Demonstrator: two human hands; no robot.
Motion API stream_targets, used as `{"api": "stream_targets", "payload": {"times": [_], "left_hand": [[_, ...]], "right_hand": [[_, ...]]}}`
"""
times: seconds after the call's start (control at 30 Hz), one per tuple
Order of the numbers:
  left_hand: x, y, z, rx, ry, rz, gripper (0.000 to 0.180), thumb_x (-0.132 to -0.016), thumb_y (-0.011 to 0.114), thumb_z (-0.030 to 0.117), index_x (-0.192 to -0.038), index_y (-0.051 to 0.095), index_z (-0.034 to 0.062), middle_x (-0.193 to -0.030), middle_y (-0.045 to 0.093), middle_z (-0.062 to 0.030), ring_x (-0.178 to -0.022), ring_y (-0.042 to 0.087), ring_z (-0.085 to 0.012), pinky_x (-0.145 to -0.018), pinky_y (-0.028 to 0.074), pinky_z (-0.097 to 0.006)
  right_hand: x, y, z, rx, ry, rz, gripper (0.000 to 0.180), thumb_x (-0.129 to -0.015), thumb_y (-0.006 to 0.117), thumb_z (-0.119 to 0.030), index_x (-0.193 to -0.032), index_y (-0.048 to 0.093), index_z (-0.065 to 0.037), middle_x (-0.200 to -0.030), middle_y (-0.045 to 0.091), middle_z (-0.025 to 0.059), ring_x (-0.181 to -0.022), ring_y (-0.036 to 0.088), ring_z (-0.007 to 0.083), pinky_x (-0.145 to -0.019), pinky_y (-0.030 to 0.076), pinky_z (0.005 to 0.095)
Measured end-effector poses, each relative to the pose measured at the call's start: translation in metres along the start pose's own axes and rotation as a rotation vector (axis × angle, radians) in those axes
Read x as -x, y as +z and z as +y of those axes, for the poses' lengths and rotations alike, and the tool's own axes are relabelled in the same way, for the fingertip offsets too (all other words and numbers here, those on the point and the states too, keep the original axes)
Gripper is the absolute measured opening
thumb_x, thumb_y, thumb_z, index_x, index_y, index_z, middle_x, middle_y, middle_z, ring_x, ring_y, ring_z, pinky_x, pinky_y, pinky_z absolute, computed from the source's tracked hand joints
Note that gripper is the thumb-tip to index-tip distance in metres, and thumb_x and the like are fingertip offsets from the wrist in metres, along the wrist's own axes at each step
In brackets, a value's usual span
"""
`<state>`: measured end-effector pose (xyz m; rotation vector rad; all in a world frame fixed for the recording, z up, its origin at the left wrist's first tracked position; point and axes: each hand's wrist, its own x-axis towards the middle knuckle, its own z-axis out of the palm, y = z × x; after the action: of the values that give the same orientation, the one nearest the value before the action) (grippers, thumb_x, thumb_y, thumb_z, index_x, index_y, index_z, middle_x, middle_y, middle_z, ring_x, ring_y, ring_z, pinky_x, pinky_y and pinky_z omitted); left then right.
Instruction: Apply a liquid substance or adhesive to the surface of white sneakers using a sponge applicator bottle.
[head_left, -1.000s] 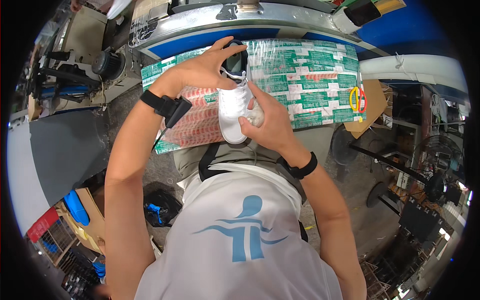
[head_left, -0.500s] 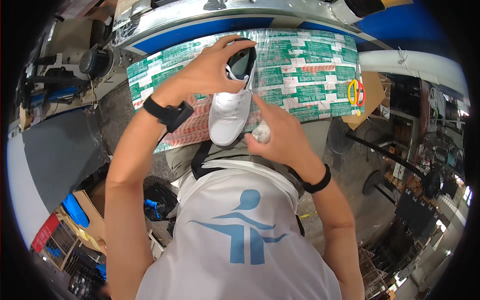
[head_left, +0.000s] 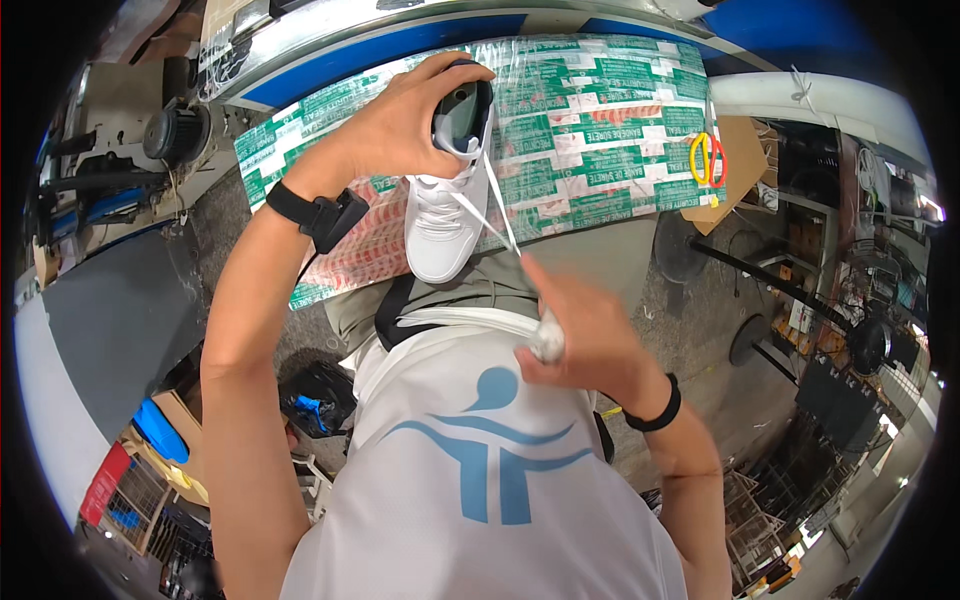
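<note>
A white lace-up sneaker (head_left: 440, 245) lies on the taped surface with its toe toward me. My left hand (head_left: 400, 130) is closed around its heel and collar, thumb near the tongue and fingers on the far rim. The dark insole shows inside the opening. From the eyelets a white shoelace (head_left: 497, 205) runs taut in two strands to the index fingertip of my right hand (head_left: 590, 325). Under that hand's curled fingers is a small white crumpled wad (head_left: 547, 340), partly hidden; its material is unclear.
Green-and-white printed tape covers the work surface (head_left: 600, 130). Scissors with yellow and red handles (head_left: 708, 160) lie at its right end, beside brown cardboard (head_left: 735, 180). A metal-and-blue bench edge (head_left: 400, 55) runs behind. A black bag (head_left: 315, 398) sits on the floor at left.
My right hand has moved away from the sneaker, toward me and to the right, drawing the shoelace out taut. My left hand keeps its hold on the heel.
</note>
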<state>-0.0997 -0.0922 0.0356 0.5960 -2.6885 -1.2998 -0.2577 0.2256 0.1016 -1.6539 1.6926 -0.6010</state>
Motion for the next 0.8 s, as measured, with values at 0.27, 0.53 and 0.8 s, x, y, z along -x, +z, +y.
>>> {"api": "stream_targets", "payload": {"times": [0.27,0.53,0.8], "left_hand": [[0.004,0.008,-0.015,0.078,0.040,0.063,0.096,-0.073,0.087,0.021,-0.163,0.057,0.0140,-0.174,0.045,-0.0217,-0.163,0.045,-0.0415,-0.134,0.039,-0.048],[0.024,-0.001,-0.017,-0.010,-0.017,0.153,0.096,-0.074,0.097,0.029,-0.162,0.060,0.0168,-0.173,0.046,-0.0189,-0.156,0.054,-0.0404,-0.128,0.047,-0.047],[0.027,0.000,-0.016,0.067,-0.069,0.163,0.098,-0.075,0.098,0.026,-0.165,0.058,0.0192,-0.173,0.044,-0.0166,-0.159,0.048,-0.0388,-0.131,0.042,-0.049]], "right_hand": [[0.013,0.035,0.005,-0.297,0.060,0.032,0.100,-0.078,0.089,-0.027,-0.166,0.053,0.003,-0.113,0.074,0.0189,-0.100,0.073,0.0375,-0.092,0.060,0.0435],[-0.086,0.058,0.034,-0.264,-0.065,0.309,0.091,-0.079,0.087,-0.024,-0.164,0.058,-0.004,-0.116,0.076,0.0200,-0.102,0.076,0.0348,-0.095,0.061,0.0445],[-0.088,0.053,0.045,-0.283,-0.095,0.290,0.090,-0.079,0.086,-0.024,-0.162,0.060,-0.004,-0.120,0.078,0.0218,-0.104,0.077,0.0349,-0.097,0.061,0.0448]]}}
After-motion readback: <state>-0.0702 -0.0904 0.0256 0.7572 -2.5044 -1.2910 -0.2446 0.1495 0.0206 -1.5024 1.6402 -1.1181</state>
